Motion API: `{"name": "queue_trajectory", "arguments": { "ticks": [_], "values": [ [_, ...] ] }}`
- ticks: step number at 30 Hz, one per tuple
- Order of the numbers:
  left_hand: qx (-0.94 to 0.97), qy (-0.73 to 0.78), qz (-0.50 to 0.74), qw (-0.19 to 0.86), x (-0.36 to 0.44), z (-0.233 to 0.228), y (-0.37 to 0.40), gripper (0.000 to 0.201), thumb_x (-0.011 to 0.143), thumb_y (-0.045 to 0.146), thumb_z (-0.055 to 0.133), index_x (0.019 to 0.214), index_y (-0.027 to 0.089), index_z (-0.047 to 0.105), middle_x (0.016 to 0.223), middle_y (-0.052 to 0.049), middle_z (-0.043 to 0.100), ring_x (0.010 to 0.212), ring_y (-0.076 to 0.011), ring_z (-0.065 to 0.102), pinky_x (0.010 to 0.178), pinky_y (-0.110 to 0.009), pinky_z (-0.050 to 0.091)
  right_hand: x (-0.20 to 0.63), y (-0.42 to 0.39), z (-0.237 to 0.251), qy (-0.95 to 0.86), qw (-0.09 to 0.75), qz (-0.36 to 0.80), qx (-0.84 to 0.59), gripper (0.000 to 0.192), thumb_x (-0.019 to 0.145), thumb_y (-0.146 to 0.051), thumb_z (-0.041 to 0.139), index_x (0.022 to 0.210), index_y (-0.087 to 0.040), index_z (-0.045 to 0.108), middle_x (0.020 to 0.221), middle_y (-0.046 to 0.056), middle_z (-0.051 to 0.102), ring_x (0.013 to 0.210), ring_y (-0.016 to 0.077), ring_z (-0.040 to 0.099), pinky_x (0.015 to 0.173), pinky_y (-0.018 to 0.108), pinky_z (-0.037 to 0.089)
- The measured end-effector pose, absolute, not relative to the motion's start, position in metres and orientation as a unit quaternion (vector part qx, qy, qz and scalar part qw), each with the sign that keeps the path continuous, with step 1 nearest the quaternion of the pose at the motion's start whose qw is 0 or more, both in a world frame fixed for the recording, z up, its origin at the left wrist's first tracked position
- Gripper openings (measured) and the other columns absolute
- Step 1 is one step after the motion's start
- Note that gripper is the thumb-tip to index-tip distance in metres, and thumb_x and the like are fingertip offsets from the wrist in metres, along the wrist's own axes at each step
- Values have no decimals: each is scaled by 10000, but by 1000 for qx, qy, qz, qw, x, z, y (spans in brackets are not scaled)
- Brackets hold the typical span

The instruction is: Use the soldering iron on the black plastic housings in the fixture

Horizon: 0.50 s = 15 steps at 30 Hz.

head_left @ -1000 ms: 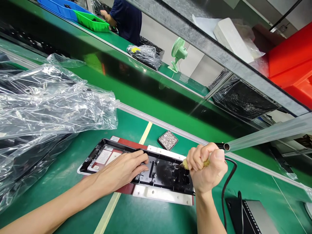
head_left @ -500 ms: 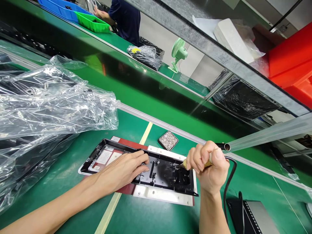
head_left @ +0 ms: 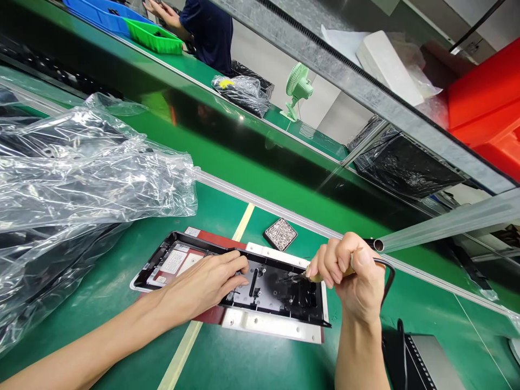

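A long black plastic housing (head_left: 298,309) lies with its hollow inside up on a red and white base (head_left: 270,320). My left hand (head_left: 221,273) rests across the middle of the housing, fingers bent loosely and thumb apart from them. What lies under the palm is hidden. My right hand (head_left: 359,273) is wrapped round the pale handle of a soldering iron (head_left: 313,274), whose black cord leaves behind the fist. The thin metal shaft points left over the right half of the housing, above small posts; whether its tip touches cannot be made out.
Just beyond the housing sits a small square dish of grains (head_left: 281,234). Clear plastic bags (head_left: 101,173) of dark parts pile up at left. A metal tube (head_left: 447,222) slants in from the right. A co-worker (head_left: 207,35) stands past the rail, near a green tray (head_left: 154,39).
My right hand has drawn the soldering iron slightly back to the right, and its cord has shifted. My left hand and the housing stay put. The co-worker's arm has moved up and left.
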<state>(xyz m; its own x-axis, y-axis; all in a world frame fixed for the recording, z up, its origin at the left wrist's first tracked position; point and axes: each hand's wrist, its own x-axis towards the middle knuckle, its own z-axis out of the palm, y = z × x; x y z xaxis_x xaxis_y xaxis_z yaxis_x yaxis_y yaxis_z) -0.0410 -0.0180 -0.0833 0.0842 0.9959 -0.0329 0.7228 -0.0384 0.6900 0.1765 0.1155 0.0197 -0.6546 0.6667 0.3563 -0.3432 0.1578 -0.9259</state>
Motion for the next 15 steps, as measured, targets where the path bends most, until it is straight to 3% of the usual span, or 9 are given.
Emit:
{"name": "queue_trajectory", "arguments": {
  "ticks": [11, 15],
  "values": [
    [673, 636, 234, 296, -41, -83, -18, 138, 1047, 337, 451, 992, 245, 539, 1014, 14, 606, 746, -152, 563, 663, -281, 336, 176, 116, 26, -639, 421, 629, -135, 362, 992, -402, 505, 691, -206, 552, 537, -58, 458, 425, 109, 455, 472, 331, 539],
    [674, 635, 231, 299, -41, -81, -18, 139, 1048, 321, 443, 987, 242, 540, 1007, 11, 601, 759, -155, 569, 668, -281, 336, 177, 110, 37, -603, 528, 578, -152, 404, 1021, -382, 418, 672, -208, 526, 476, -65, 411, 373, 92, 368, 363, 238, 431]
  ]
}}
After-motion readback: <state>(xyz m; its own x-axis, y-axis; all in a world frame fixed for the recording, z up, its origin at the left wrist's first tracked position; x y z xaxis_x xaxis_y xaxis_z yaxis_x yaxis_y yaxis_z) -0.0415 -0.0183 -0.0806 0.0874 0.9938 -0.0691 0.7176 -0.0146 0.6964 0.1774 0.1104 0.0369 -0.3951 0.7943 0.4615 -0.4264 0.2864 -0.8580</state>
